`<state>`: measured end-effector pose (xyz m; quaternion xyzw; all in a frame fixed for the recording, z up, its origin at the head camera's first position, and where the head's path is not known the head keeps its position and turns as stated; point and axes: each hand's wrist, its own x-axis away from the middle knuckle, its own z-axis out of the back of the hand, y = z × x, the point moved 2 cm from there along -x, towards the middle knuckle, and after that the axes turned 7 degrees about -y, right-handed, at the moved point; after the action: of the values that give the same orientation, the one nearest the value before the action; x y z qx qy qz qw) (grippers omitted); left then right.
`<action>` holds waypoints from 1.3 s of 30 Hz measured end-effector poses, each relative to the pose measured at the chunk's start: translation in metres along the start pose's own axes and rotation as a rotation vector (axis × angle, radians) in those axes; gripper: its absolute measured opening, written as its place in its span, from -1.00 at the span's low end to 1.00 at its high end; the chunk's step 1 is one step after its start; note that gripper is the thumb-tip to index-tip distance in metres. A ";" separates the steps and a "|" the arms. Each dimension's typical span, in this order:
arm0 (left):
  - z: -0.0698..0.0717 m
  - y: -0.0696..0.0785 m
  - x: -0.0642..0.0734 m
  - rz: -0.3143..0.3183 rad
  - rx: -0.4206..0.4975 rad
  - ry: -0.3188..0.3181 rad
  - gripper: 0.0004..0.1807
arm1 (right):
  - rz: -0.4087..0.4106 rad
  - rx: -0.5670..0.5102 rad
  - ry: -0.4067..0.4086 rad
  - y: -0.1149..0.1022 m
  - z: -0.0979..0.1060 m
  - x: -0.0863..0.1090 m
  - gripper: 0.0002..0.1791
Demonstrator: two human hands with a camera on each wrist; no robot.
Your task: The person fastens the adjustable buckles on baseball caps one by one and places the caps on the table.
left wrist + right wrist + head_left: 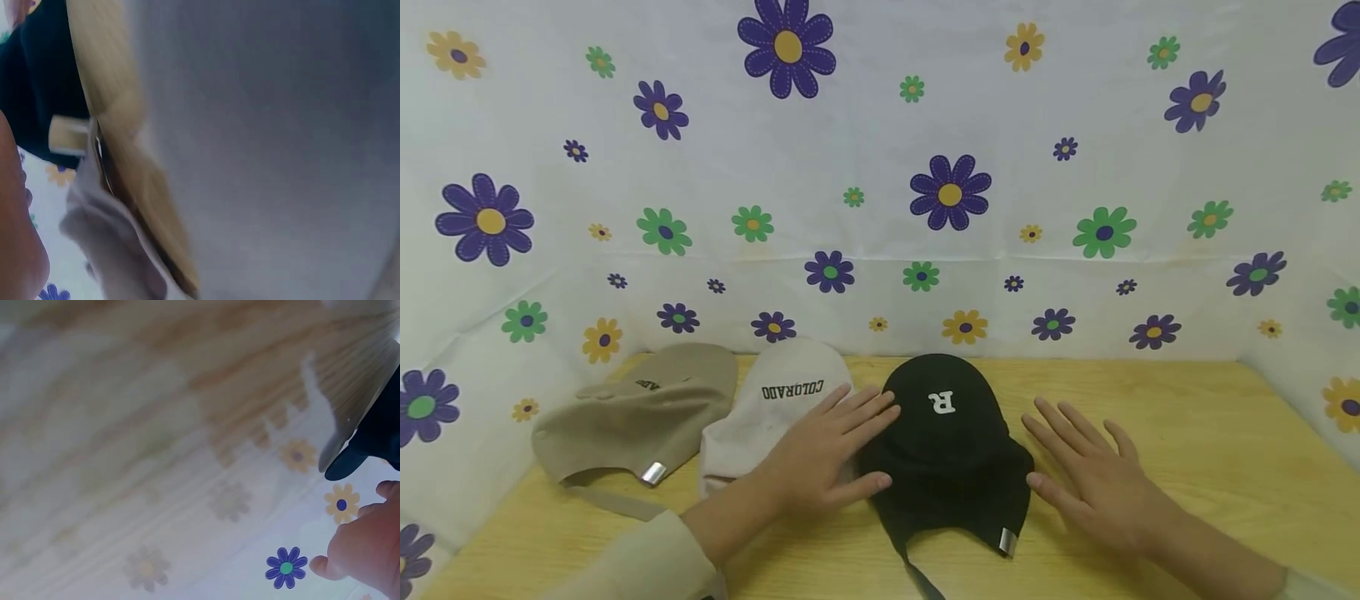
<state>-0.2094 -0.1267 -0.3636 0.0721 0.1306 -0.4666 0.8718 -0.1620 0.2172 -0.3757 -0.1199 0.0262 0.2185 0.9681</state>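
Observation:
Three caps lie in a row on the wooden table. The black cap (951, 467), with a white letter R, is between both hands. My left hand (820, 458) extends its fingers over the edges of the white cap (790, 367) and the black one; whether it touches them I cannot tell. On the other side my right hand (1097, 487) has spread fingers, its thumb close to the black cap's right edge. The white cap reads COLORADO and is partly hidden by the left hand and forearm. In the right wrist view the black cap (378, 428) appears beside the right hand (369, 550).
A folded-looking khaki cap (647, 417) with a metal strap clip sits at the far left. White cloth with printed flowers (880, 150) hangs behind and beside the table (1187, 433). A pale sleeve (647, 562) covers the left forearm.

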 end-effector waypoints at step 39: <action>0.004 0.055 -0.013 -0.449 0.003 0.250 -0.22 | 0.341 -0.080 0.382 -0.040 0.004 0.014 -0.49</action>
<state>-0.1702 -0.0869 -0.3552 0.0999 0.2493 -0.6360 0.7234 -0.1319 0.1895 -0.3641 -0.1912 0.2199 0.3529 0.8891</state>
